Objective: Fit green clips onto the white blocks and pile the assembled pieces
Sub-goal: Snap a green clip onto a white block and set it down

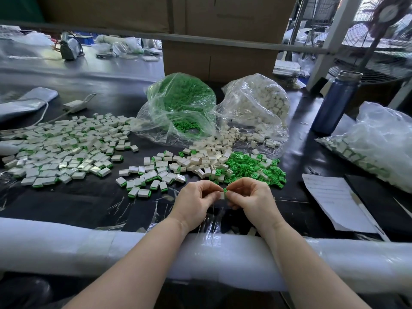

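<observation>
At the near edge of the black table (66,197), your left hand (194,200) pinched a white block (221,195) while your right hand (252,197) pinched a green clip (225,190) against the block's top end, the two hands meeting just above the tabletop. Just beyond your knuckles lay loose green clips (252,167) beside a scatter of bare white blocks (207,157). To the left spread the assembled pieces (60,148), with a smaller group (151,177) nearer your hands. Behind stood an open bag of green clips (178,108) and a bag of white blocks (258,103). A blue bottle (334,103) and a paper sheet (334,201) sat to your right.
</observation>
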`<state>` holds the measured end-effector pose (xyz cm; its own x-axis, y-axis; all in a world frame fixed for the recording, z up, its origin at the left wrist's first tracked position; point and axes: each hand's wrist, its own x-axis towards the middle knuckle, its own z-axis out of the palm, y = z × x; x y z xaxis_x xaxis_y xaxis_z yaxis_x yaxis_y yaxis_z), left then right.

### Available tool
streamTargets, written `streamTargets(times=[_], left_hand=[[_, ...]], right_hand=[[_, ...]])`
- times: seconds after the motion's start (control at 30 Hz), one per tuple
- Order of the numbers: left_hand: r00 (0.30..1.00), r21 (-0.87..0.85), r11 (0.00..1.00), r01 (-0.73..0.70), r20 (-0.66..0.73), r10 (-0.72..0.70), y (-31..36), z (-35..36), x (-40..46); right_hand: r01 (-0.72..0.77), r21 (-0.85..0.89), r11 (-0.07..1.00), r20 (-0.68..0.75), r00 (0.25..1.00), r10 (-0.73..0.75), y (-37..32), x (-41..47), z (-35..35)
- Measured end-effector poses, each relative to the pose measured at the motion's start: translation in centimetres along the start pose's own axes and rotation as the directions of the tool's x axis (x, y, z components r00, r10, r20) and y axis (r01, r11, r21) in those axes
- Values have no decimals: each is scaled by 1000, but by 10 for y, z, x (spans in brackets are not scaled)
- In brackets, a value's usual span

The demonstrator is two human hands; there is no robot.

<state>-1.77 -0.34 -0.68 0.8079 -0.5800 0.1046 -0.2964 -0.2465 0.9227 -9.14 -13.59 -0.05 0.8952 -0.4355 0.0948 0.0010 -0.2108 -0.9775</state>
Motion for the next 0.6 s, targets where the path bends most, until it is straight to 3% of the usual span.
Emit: streamTargets(times=[0.6], left_hand=[[1000,-73,997,19,-4,-20,3,0,-1]], right_hand=[[-31,64,997,6,1000,30,-3,-1,1]])
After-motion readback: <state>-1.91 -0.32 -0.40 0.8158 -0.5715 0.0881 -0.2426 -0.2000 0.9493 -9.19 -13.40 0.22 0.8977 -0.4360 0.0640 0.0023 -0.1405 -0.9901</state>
